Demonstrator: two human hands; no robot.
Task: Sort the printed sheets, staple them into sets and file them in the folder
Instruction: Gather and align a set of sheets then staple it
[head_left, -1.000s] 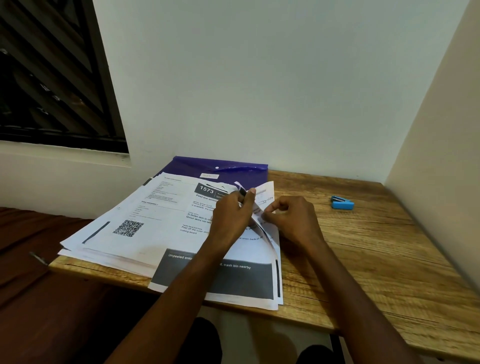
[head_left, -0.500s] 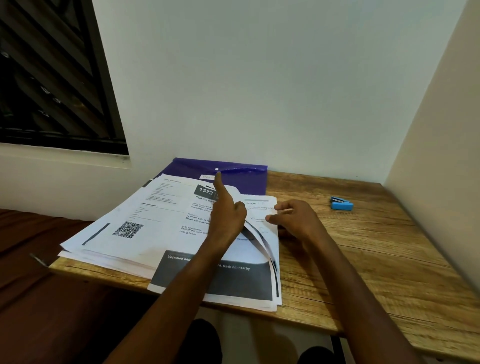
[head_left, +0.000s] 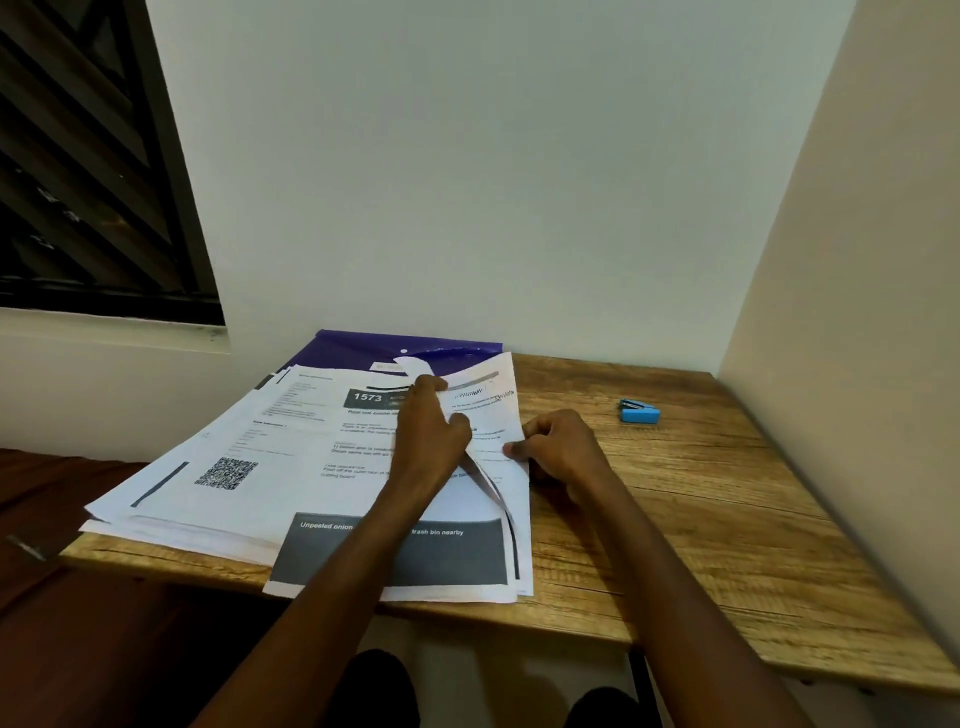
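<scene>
A spread pile of printed sheets covers the left half of the wooden table; the top sheet carries "1573" and a dark band at its near end. My left hand holds the right edge of the top sheets and peels it up. The sheet beneath is bared, and its far corner lies over the purple folder. My right hand pinches that sheet's right edge between thumb and forefinger. A small blue stapler lies on the table to the right, apart from both hands.
The table stands in a corner, with a wall behind and a side wall on the right. The pile overhangs the table's near and left edges. A dark window is at the upper left. Bare wood shows between the papers and the stapler.
My left forefinger, raised half a second ago, has come down onto the lifted sheets. The bared sheet's far corner has swung back over the folder. My right hand has stayed at the sheet's edge.
</scene>
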